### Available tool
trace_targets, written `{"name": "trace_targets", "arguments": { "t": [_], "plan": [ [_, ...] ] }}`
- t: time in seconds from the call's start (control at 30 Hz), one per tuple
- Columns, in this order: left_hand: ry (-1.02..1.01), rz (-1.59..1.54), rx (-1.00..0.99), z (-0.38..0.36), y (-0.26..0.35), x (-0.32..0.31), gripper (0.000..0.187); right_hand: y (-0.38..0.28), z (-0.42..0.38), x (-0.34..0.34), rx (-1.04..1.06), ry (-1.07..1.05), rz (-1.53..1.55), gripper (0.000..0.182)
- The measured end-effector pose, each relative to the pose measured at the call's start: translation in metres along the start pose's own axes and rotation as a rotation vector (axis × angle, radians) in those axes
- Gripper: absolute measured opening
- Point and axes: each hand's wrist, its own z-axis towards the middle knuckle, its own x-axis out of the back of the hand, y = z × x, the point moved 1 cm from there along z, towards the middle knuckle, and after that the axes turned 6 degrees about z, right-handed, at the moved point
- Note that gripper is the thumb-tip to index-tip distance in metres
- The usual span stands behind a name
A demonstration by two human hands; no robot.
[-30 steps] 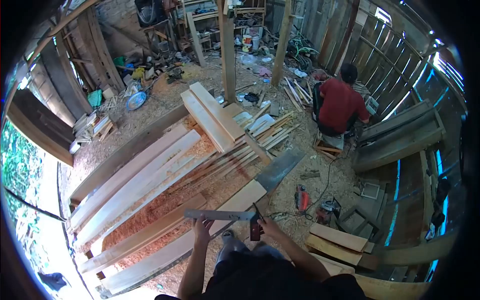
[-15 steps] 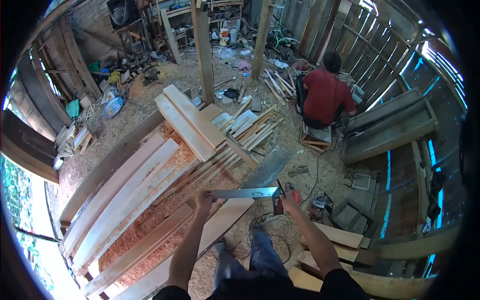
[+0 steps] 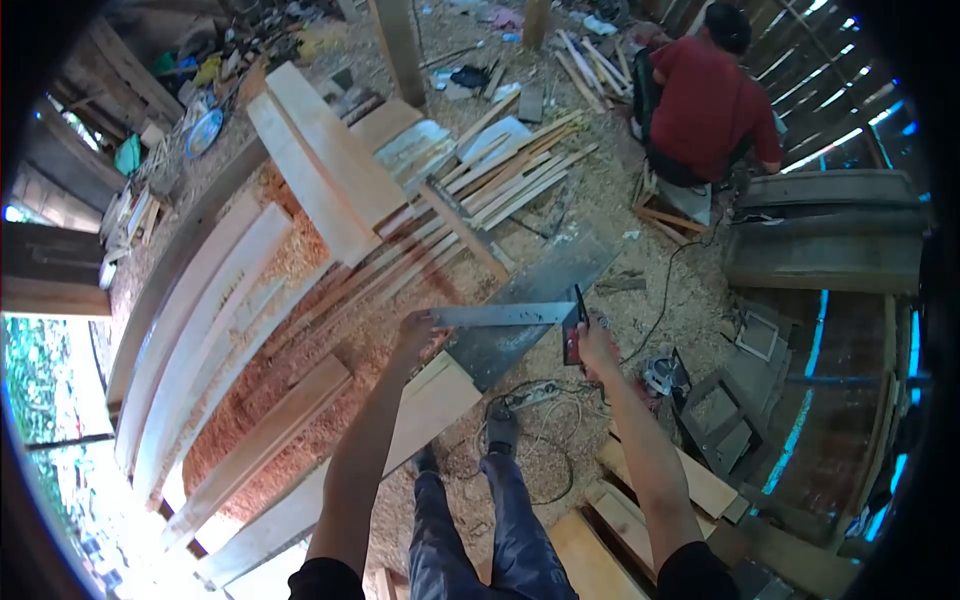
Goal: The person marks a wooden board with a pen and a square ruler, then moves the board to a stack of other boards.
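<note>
Stretched between my two hands is what looks like a handsaw point(image 3: 505, 315), with a long silver blade and a dark red and black handle. My left hand point(image 3: 416, 328) grips the left end of the blade. My right hand point(image 3: 594, 345) is closed round the handle at the other end; its fingers partly hide the grip. Below the blade lies a flat grey board point(image 3: 505, 350) on the ground. A pale plank point(image 3: 440, 400) sits just under my left forearm.
Long pale planks point(image 3: 220, 300) lie over reddish shavings at left. Two stacked boards point(image 3: 325, 165) and thin strips point(image 3: 530, 175) are ahead. A person in a red shirt point(image 3: 705, 110) sits far right. A circular power tool point(image 3: 660, 375) and cable point(image 3: 570, 455) lie right of my feet.
My view has tilted down and shifted, so the surroundings appear moved. My hands still hold the saw, which now sits higher in view and slightly to the right.
</note>
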Motion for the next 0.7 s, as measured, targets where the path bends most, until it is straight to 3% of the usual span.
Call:
{"name": "trace_targets", "arguments": {
  "t": [0.03, 0.2, 0.27, 0.4, 0.47, 0.53, 0.6, 0.7],
  "plan": [
    [-0.029, -0.053, 0.004, 0.007, -0.005, -0.001, 0.025, -0.031, -0.003, 0.022, -0.102, -0.105, 0.002, 0.038],
    [-0.078, -0.146, 0.021, 0.017, -0.004, -0.006, 0.022, -0.022, 0.009, 0.015, -0.022, -0.117, -0.071, 0.038],
    [0.018, -0.112, -0.122, 0.042, -0.033, -0.009, 0.019, -0.071, -0.001, 0.050, -0.191, -0.222, 0.017, 0.025],
    [0.028, -0.038, -0.152, 0.030, -0.019, -0.018, 0.020, -0.053, -0.001, 0.035, -0.052, -0.172, 0.028, 0.022],
    [-0.028, -0.364, 0.001, 0.035, -0.019, -0.030, 0.019, -0.037, 0.004, 0.020, -0.058, -0.145, 0.119, 0.020],
    [-0.006, -0.458, -0.044, 0.033, -0.007, -0.044, 0.015, -0.027, 0.010, 0.016, -0.124, -0.142, 0.135, 0.021],
    [0.021, -0.549, -0.074, 0.022, 0.004, -0.047, 0.011, -0.016, 0.012, 0.019, 0.255, -0.055, 0.071, 0.029],
    [-0.031, -0.630, -0.008, 0.020, 0.013, -0.039, 0.016, -0.040, 0.015, 0.042, 0.052, -0.188, 0.199, 0.039]
  ]
}}
